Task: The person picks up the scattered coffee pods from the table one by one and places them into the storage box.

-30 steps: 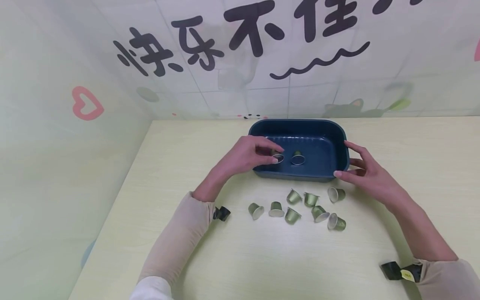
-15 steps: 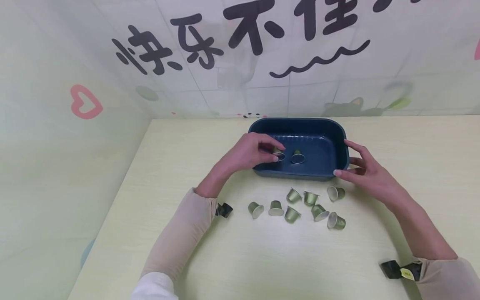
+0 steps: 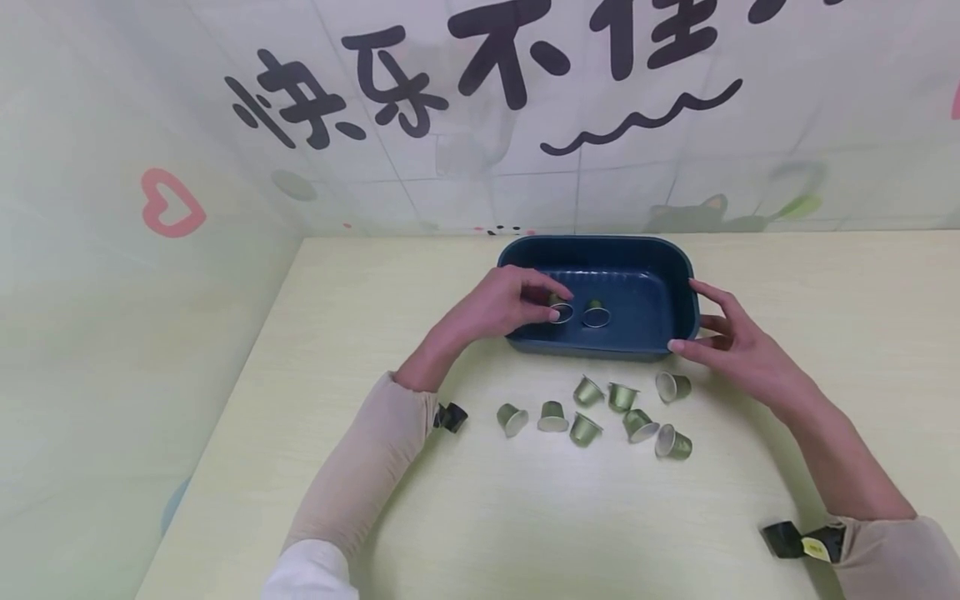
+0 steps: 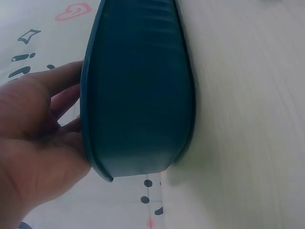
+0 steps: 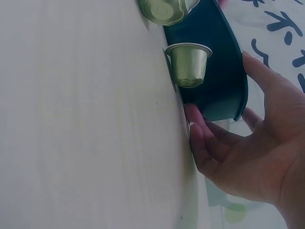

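A dark blue rectangular dish (image 3: 637, 296) stands on the table near the wall. My left hand (image 3: 504, 302) reaches over its left end and pinches a green coffee capsule (image 3: 560, 312) by thumb and fingers, low inside the dish. Just right of it another coffee capsule (image 3: 596, 314) lies on the dish floor. My right hand (image 3: 731, 337) rests at the dish's right end, fingers spread along the outer wall and thumb at the front corner. In the left wrist view the dish wall (image 4: 138, 95) hides the left fingertips and the capsule.
In front of the dish several green coffee capsules (image 3: 585, 430) lie scattered on the pale wooden table (image 3: 525, 517), some tipped on their sides. The wall (image 3: 465, 192) with large dark lettering rises right behind the dish. Two capsules, one a green capsule (image 5: 189, 64), appear beside the right hand.
My left hand has shifted slightly to the right with its capsule, toward the other capsule in the dish. The right hand and the loose capsules stay in place.
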